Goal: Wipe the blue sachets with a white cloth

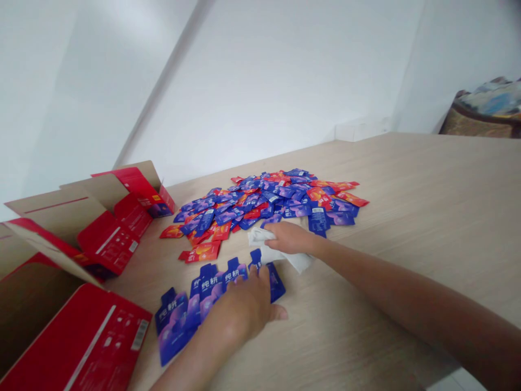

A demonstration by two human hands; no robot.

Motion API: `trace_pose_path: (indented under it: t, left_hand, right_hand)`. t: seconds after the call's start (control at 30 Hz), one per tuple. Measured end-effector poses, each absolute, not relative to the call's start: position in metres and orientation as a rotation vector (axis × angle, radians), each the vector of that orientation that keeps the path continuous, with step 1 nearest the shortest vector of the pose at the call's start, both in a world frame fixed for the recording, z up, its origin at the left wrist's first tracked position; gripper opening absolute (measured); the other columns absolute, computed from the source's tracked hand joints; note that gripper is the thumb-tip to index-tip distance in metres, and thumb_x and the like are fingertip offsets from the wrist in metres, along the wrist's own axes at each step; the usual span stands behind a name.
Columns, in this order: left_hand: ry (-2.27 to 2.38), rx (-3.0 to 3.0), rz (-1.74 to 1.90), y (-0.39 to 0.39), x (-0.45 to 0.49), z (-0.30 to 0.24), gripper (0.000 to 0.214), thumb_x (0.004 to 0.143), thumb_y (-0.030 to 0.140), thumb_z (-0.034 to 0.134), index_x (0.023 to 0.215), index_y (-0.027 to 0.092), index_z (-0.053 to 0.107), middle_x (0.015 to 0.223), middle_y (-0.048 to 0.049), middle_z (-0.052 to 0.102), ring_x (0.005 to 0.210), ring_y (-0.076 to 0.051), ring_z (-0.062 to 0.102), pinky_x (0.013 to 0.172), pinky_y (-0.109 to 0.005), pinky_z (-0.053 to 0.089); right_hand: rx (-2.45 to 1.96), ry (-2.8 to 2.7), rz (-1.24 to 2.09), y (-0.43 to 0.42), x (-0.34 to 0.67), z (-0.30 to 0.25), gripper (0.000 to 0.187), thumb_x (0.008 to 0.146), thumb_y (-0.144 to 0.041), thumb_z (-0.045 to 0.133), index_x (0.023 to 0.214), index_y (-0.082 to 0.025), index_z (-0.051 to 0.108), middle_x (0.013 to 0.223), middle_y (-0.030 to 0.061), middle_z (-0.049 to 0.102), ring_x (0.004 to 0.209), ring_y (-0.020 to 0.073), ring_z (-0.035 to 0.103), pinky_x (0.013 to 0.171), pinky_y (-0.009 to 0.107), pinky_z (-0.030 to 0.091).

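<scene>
My left hand [244,309] lies palm down over a fanned row of blue-purple gel sachets [173,326] with white Chinese lettering, and its fingers press on them. Its thumb rests on the wooden table [407,190]. My right hand [291,239] grips a crumpled white cloth [287,259] beside that row. Just beyond it spreads a loose heap of blue, purple, red and orange sachets [260,203]. Two red-orange sachets [202,251] lie apart at the heap's near left edge.
Open cardboard cartons with red printed flaps [87,339] stand at the table's left end, and one holds sachets in its corner. White walls rise behind the table. A patterned upholstered seat [484,108] stands beyond the far right corner.
</scene>
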State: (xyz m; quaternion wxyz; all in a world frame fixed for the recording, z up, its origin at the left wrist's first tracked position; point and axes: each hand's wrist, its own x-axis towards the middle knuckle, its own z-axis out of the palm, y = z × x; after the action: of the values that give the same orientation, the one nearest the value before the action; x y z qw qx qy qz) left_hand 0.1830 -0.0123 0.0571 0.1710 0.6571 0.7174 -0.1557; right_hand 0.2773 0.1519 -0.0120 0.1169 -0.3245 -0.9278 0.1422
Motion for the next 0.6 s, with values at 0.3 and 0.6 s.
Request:
trace_pose_path:
  t: [0.3, 0.6]
  left_hand:
    - [2.076, 1.577, -0.579, 0.000, 0.199, -0.011, 0.115, 0.046, 0.033, 0.081, 0.143, 0.027, 0.019, 0.153, -0.0121, 0.007, 0.131, -0.049, 0.019, 0.098, -0.065, 0.030]
    - [2.128, 1.454, -0.633, 0.009, 0.201, -0.037, 0.121, 0.040, 0.024, 0.082, 0.142, 0.036, 0.019, 0.154, -0.0122, -0.001, 0.129, -0.053, 0.017, 0.098, -0.063, 0.031]
  right_hand:
    - [-0.613, -2.881, 0.193, 0.139, 0.272, -0.023, 0.041, 0.082, -0.047, 0.052, 0.113, -0.021, 0.052, 0.102, 0.0093, 0.063, 0.090, 0.0241, 0.059, 0.069, 0.030, 0.041]
    - [-0.662, -2.973, 0.168, 0.147, 0.273, -0.043, 0.038, 0.078, -0.033, 0.055, 0.114, -0.022, 0.053, 0.102, 0.0091, 0.063, 0.089, 0.0244, 0.061, 0.071, 0.032, 0.043]
